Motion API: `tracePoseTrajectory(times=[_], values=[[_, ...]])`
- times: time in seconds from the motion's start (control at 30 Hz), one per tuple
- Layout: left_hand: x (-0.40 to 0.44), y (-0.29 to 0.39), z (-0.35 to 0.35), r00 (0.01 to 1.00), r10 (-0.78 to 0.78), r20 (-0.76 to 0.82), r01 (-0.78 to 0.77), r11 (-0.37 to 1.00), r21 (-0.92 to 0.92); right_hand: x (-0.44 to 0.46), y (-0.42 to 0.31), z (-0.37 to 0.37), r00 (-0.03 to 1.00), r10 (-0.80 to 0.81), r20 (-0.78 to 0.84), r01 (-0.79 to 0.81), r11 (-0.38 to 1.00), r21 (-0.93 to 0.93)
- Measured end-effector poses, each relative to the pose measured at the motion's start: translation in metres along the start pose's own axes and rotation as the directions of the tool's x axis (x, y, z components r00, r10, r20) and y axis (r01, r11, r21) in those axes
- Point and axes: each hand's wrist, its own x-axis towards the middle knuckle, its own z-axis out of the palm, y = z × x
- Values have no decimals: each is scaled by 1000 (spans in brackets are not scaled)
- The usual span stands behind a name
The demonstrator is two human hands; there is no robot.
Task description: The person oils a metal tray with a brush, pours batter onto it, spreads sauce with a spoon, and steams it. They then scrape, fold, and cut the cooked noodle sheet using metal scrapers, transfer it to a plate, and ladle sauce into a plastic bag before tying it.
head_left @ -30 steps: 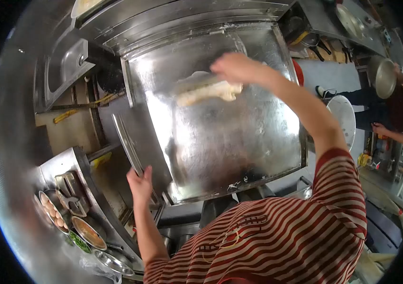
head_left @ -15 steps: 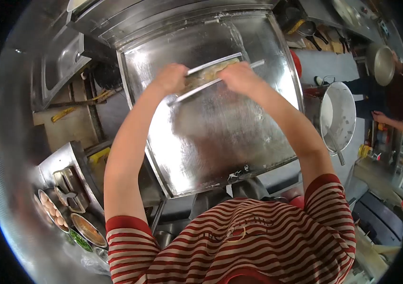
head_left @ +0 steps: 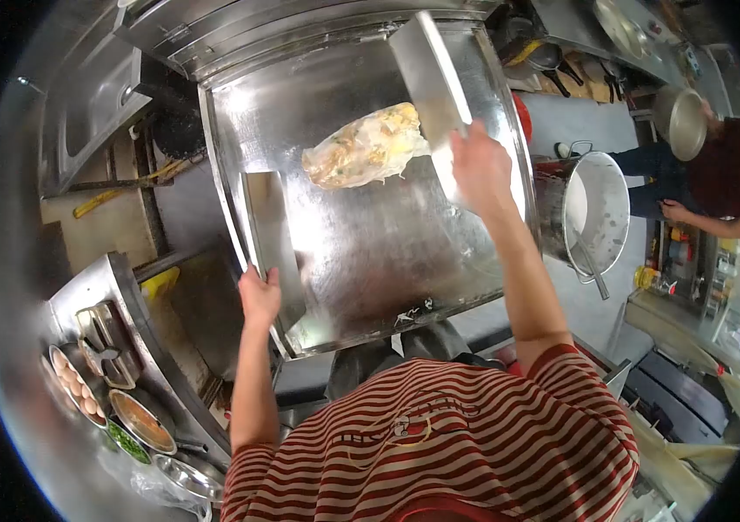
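My left hand (head_left: 260, 297) is closed on a wide, flat metal scraper (head_left: 276, 235), its blade standing along the left rim of a big square metal tray (head_left: 379, 261). In my right hand (head_left: 480, 167), slightly blurred, is a second metal scraper (head_left: 429, 74), tilted over the tray's right side. Between the two blades lies a rice noodle roll (head_left: 366, 148), folded, pale and translucent, with yellow and green bits inside. The right blade is close to the roll's right end; whether they touch I cannot tell. The left blade is apart from it.
Right of the tray stands a large pot (head_left: 600, 213) with white liquid and a ladle handle. At lower left are eggs (head_left: 74, 383), chopped greens (head_left: 129, 442) and a pan of sauce (head_left: 140, 419). A co-worker (head_left: 722, 174) stands at far right near a pan (head_left: 681, 124).
My hands have moved apart, the left down to the tray's left edge, the right towards its right side. Both scrapers have left the roll's long sides, and the roll now lies uncovered.
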Motion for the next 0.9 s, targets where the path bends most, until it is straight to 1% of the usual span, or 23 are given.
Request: tracePoseTrajectory(times=[0.03, 0.07, 0.1, 0.13, 0.17, 0.23, 0.27, 0.33, 0.37, 0.43, 0.47, 0.5, 0.53, 0.57, 0.6, 0.63, 0.67, 0.7, 0.77, 0.8, 0.83, 0.87, 0.9], values=[[-8, -4, 4, 1000, 8, -24, -8, 1000, -12, 5, 4, 28, 997, -52, 52, 53, 999, -13], [-11, -15, 11, 998, -47, -48, 44, 996, -72, 7, 2, 45, 998, -52, 45, 52, 999, -12], [-14, -8, 13, 993, -101, -69, 91, 987, -135, 10, -7, 50, 992, -29, 121, 33, 999, -37], [-15, -2, 13, 988, -131, -76, 121, 985, -121, 17, -12, 51, 982, -9, 190, 22, 998, -66], [-18, 3, 12, 988, -130, -82, 119, 984, -129, 18, -10, 49, 982, -17, 186, 30, 997, -68], [-27, 22, 7, 993, -77, -90, 84, 993, 78, 15, -27, 14, 990, 36, 136, -41, 999, 32], [-25, 17, 8, 992, -83, -91, 89, 994, 69, 16, -28, 18, 990, 29, 139, -33, 999, 25], [-25, 1, 11, 997, -54, -53, 55, 999, 1, 10, -29, 34, 997, -12, 82, 7, 998, 59], [-26, -4, 14, 997, -52, -58, 51, 999, -4, 9, -29, 46, 997, -17, 77, 13, 998, 58], [-23, -5, 17, 981, -178, -78, 167, 977, -131, 19, -37, 58, 971, -21, 240, 25, 1000, -11], [-22, -8, 20, 979, -181, -88, 168, 976, -139, 24, -35, 61, 977, -3, 215, 11, 999, -37], [-30, -8, 18, 981, -186, -61, 173, 969, -175, 16, -45, 43, 973, 0, 233, 8, 999, -33], [-28, -4, 20, 983, -178, -42, 164, 961, -222, 16, -60, 17, 983, 7, 184, -11, 1000, 20], [-27, 5, 19, 982, -183, -47, 168, 959, -227, 17, -69, 6, 990, 13, 138, -23, 997, 72], [-31, 16, 15, 984, -175, -40, 165, 970, -178, 13, -67, 25, 988, 13, 151, -24, 997, 71], [-35, 23, 13, 986, -161, -33, 155, 979, -130, 11, -61, 57, 981, -8, 196, 6, 1000, 10], [-36, 25, 14, 987, -160, -33, 154, 979, -132, 12, -58, 73, 972, -27, 234, 39, 998, -49], [-36, 27, 14, 988, -151, -37, 145, 981, -130, 15, -59, 72, 973, -29, 228, 41, 998, -50], [-35, 23, 15, 987, -149, -51, 141, 981, -134, 20, -61, 72, 965, -79, 251, 73, 997, 34], [-38, 13, 17, 987, -144, -71, 135, 983, -127, 15, -74, 48, 976, -79, 202, 61, 994, 94], [-34, 9, 21, 986, -129, -102, 115, 984, -132, 14, -84, 39, 977, -85, 197, 68, 993, 93], [-35, 15, 18, 985, -136, -102, 122, 983, -134, 8, -93, 34, 982, -73, 174, 54, 992, 114], [-39, 28, 14, 987, -124, -98, 115, 989, -87, 2, -98, 33, 986, -57, 154, 36, 990, 134]])
